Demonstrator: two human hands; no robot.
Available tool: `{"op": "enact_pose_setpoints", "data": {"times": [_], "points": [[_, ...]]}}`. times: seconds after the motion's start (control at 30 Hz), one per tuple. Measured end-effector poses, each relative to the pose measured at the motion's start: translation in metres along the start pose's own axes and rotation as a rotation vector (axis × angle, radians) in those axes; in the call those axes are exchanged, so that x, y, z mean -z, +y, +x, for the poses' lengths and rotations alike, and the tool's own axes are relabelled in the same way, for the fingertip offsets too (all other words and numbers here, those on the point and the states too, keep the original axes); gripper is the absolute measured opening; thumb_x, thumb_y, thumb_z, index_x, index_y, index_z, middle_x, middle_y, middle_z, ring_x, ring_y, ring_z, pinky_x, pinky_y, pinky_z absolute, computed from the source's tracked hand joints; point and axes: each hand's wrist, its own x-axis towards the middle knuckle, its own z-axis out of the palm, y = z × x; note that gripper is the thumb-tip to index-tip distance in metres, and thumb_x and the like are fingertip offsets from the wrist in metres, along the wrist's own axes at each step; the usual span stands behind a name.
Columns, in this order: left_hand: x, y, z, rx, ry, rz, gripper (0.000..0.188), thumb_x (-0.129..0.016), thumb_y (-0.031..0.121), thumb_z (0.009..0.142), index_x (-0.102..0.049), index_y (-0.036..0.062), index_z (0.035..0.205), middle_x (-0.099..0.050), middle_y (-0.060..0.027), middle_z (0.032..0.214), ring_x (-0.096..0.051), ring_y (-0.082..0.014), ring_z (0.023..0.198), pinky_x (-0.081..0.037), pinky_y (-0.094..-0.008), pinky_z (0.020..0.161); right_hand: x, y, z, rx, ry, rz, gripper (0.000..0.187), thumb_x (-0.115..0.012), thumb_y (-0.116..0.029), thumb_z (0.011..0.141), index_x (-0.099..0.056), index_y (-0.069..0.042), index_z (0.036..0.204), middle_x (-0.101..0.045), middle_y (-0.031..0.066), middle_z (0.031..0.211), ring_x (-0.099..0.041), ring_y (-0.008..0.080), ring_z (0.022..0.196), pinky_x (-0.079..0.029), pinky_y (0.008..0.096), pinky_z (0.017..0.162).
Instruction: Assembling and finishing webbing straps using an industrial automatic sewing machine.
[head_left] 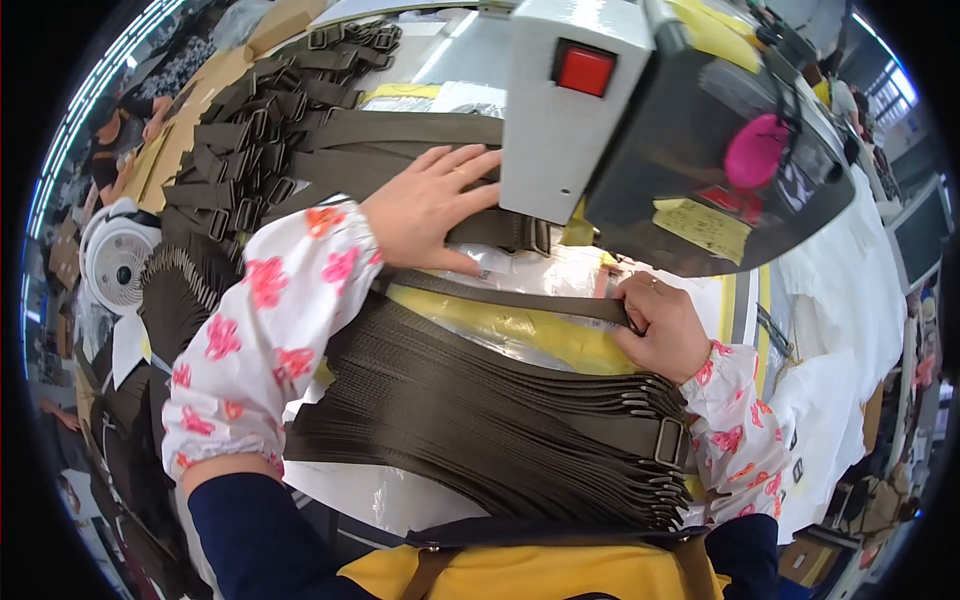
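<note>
My left hand [430, 200] lies flat, fingers spread, on an olive webbing strap [400, 130] that runs under the sewing machine head [640, 130]. My right hand [665, 325] pinches the end of another olive strap [510, 297] that crosses the yellow and clear plastic sheet [520, 335] on the table. In front of me lies a thick stack of olive straps with metal buckles [500, 430], fanned from my left arm to my right wrist. Both forearms wear white sleeve covers with pink flowers.
A heap of finished buckled straps [260, 110] covers the table at the far left. A white fan [120, 260] stands at the left. The machine has a red switch [585, 68] and a pink thread cone [752, 150]. White cloth [850, 300] lies at the right.
</note>
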Motion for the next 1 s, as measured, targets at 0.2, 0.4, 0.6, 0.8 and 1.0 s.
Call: {"op": "enact_pose_setpoints", "data": {"times": [0.2,0.4,0.6,0.8,1.0], "points": [[-0.042,-0.026,0.011,0.155,-0.155,0.055,0.054,-0.052,0.048,0.084,-0.038,0.0314,0.133,-0.026,-0.0092,0.145,-0.027,-0.0360,0.130,-0.026,-0.0608,0.098,-0.001,-0.003,-0.006,-0.037,0.126,0.129,0.028,-0.070,-0.004,0.060,-0.042,-0.003,0.065,-0.047,0.0079,0.062,-0.048,0.0219,0.050,-0.040,0.0314,0.048],[-0.032,-0.043,-0.009,0.228,-0.045,0.322,0.059,-0.053,0.016,0.083,-0.033,0.0308,0.137,-0.051,-0.0028,0.124,-0.051,-0.0226,0.108,-0.046,-0.0355,0.083,-0.004,-0.004,-0.009,-0.200,0.018,0.444,0.031,-0.072,-0.002,0.065,-0.047,0.000,0.084,-0.049,0.0033,0.070,-0.051,0.0091,0.060,-0.042,0.0235,0.053],[-0.014,-0.049,0.005,0.171,0.432,0.384,0.052,-0.052,-0.001,0.072,-0.050,0.0170,0.120,-0.057,-0.0015,0.113,-0.061,-0.0201,0.081,-0.051,-0.0301,0.064,-0.017,0.004,-0.017,-0.314,0.154,0.871,0.048,-0.074,0.000,0.069,-0.040,0.000,0.103,-0.053,0.0072,0.095,-0.054,0.0076,0.072,-0.043,0.0207,0.060],[-0.053,-0.072,-0.002,0.311,0.050,0.476,0.039,-0.051,-0.001,0.074,-0.050,0.0071,0.113,-0.049,-0.0057,0.121,-0.050,-0.0240,0.105,-0.047,-0.0365,0.081,-0.002,-0.002,-0.012,-0.311,-0.064,0.704,0.063,-0.068,0.008,0.071,-0.036,0.001,0.124,-0.051,0.0085,0.111,-0.056,0.0136,0.092,-0.044,0.0242,0.076],[-0.009,-0.034,-0.006,0.151,0.020,0.174,0.035,-0.060,0.002,0.071,-0.054,0.0015,0.106,-0.053,-0.0131,0.110,-0.049,-0.0304,0.105,-0.046,-0.0413,0.081,-0.011,0.007,-0.018,-0.290,0.194,1.068,0.047,-0.068,0.004,0.075,-0.041,0.002,0.114,-0.055,0.0114,0.107,-0.058,0.0143,0.088,-0.050,0.0267,0.076]]}}
